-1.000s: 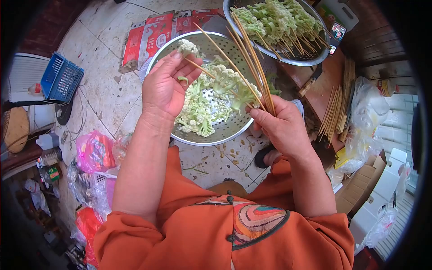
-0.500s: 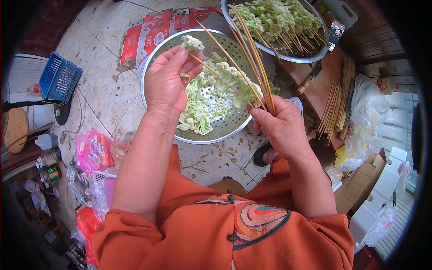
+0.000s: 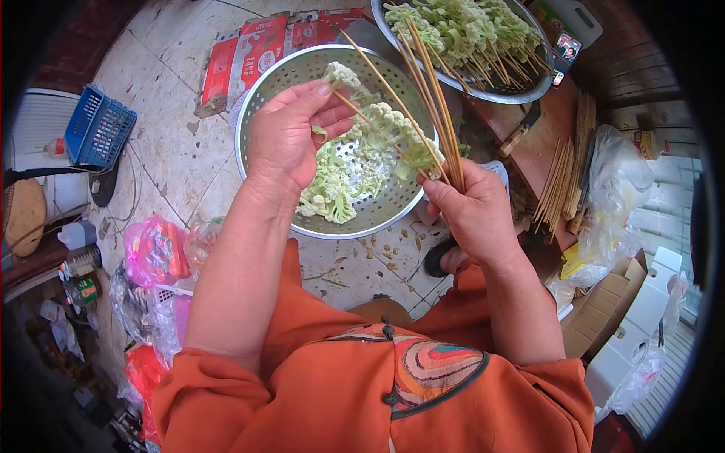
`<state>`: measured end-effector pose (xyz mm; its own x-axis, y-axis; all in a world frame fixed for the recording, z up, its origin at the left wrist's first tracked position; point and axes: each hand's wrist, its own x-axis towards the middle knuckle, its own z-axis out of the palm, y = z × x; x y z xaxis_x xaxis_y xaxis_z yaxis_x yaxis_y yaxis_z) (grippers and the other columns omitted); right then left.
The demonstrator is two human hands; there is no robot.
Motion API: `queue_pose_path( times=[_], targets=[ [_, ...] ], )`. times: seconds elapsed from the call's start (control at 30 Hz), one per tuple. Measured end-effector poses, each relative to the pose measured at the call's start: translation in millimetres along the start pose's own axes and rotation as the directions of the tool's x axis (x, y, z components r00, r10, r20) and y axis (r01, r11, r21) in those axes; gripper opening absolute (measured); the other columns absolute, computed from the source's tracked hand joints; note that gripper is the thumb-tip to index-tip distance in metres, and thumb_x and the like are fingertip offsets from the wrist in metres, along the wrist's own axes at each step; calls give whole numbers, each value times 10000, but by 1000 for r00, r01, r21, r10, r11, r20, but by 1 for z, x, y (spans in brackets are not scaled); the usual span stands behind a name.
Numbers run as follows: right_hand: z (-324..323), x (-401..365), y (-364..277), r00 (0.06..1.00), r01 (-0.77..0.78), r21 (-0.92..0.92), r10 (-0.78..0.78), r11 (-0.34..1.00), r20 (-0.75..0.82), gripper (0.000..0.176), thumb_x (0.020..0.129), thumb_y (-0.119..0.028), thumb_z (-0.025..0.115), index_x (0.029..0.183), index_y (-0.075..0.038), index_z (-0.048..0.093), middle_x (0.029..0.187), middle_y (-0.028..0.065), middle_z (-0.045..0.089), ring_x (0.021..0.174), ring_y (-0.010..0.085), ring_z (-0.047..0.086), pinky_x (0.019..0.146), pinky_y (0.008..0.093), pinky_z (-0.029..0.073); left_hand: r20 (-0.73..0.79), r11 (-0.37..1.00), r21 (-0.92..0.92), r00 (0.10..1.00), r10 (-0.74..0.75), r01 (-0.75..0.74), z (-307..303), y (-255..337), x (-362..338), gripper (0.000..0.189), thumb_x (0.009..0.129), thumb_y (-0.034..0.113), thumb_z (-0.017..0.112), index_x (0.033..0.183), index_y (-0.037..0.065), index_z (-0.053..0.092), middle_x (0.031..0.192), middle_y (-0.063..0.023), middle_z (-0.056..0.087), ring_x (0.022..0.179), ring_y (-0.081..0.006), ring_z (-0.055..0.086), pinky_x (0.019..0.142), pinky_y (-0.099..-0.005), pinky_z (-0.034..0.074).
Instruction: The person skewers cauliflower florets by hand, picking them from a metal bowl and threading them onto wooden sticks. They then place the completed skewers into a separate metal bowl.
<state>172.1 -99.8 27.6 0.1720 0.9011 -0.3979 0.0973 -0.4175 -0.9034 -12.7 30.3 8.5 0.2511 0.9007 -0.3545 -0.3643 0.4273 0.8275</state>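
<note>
My left hand (image 3: 291, 136) pinches a cauliflower floret (image 3: 343, 76) at its fingertips, above a metal colander (image 3: 268, 90) with cauliflower pieces (image 3: 332, 192) in it. My right hand (image 3: 468, 208) grips a bundle of bamboo skewers (image 3: 427, 87) that fan up and away. One skewer from that bundle carries several florets (image 3: 393, 128), and its tip meets the floret in my left hand.
A metal basin (image 3: 521, 94) of finished cauliflower skewers stands at the top right, on a brown table with loose skewers (image 3: 563, 185) and a phone (image 3: 566, 51). Flattened red cartons (image 3: 253, 53), a blue basket (image 3: 98, 128) and plastic bags (image 3: 155, 253) lie on the tiled floor.
My left hand has moved right with the floret, bringing it onto the skewer's tip. My right hand and the bundle have shifted slightly right.
</note>
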Motion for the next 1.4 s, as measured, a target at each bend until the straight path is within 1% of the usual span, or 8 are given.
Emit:
queue_pose_path(
  times=[0.17, 0.43, 0.7, 0.77, 0.83, 1.07, 1.13, 1.4],
  targets=[
    [4, 2, -5, 999, 31, -12, -31, 999, -25, 85, 856, -104, 602, 853, -20, 616, 626, -19, 538, 538, 45, 464, 467, 230, 376, -11, 995, 86, 999, -48, 49, 12, -10, -8, 192, 898, 136, 567, 1018, -13, 580, 957, -128, 652, 854, -225, 653, 760, -356, 542],
    [2, 3, -6, 999, -47, 22, 47, 999, -17, 94, 858, -109, 594, 855, -17, 614, 629, -14, 542, 548, 54, 480, 475, 241, 393, 26, 994, -17, 994, -109, 109, 18, -23, -16, 226, 894, 130, 577, 1062, -18, 549, 957, -127, 637, 844, -207, 648, 759, -344, 550],
    [-1, 5, -5, 999, 7, -23, -8, 1000, -39, 107, 851, -116, 600, 828, -12, 604, 635, -12, 546, 570, 64, 484, 514, 253, 405, 78, 977, -156, 988, -135, 146, 17, -18, -14, 219, 893, 134, 561, 1054, -14, 574, 953, -110, 639, 868, -215, 638, 788, -370, 538],
    [-1, 5, -4, 999, 11, -33, -12, 999, -40, 108, 850, -117, 600, 825, -11, 602, 635, -12, 546, 570, 64, 482, 515, 255, 404, 59, 989, -64, 990, -128, 132, 16, -21, -12, 214, 896, 138, 561, 1048, -12, 581, 961, -110, 643, 884, -223, 639, 794, -369, 536],
    [0, 5, -2, 998, 53, -58, -54, 997, -17, 112, 881, -106, 579, 954, -40, 632, 647, -49, 540, 539, 6, 420, 466, 172, 303, 33, 992, -71, 994, -100, 102, 16, -23, -10, 215, 896, 137, 564, 1051, -11, 579, 967, -115, 644, 889, -229, 641, 798, -369, 534],
    [-5, 0, -4, 999, 22, -20, -22, 1000, 28, 116, 886, -104, 584, 964, -32, 631, 652, -48, 539, 551, 7, 437, 475, 167, 318, -71, 995, -100, 997, 15, -22, 3, -11, 0, 213, 892, 107, 573, 1065, -18, 562, 975, -136, 649, 902, -255, 648, 819, -377, 532],
    [-7, -3, -10, 997, -74, 40, 73, 996, 23, 82, 857, -100, 607, 872, -22, 628, 641, -11, 551, 572, 52, 481, 494, 227, 381, -77, 995, -81, 996, 44, -50, 3, -10, -1, 217, 890, 101, 574, 1069, -21, 557, 972, -138, 649, 899, -256, 650, 813, -376, 536],
    [-13, -4, -12, 998, -46, 7, 46, 999, 39, 79, 854, -95, 609, 885, -27, 634, 642, -16, 555, 569, 51, 497, 492, 216, 386, -42, 997, 1, 996, 84, -84, 6, -4, -5, 223, 887, 90, 579, 1074, -30, 552, 955, -146, 648, 859, -252, 656, 782, -374, 548]
  ],
)
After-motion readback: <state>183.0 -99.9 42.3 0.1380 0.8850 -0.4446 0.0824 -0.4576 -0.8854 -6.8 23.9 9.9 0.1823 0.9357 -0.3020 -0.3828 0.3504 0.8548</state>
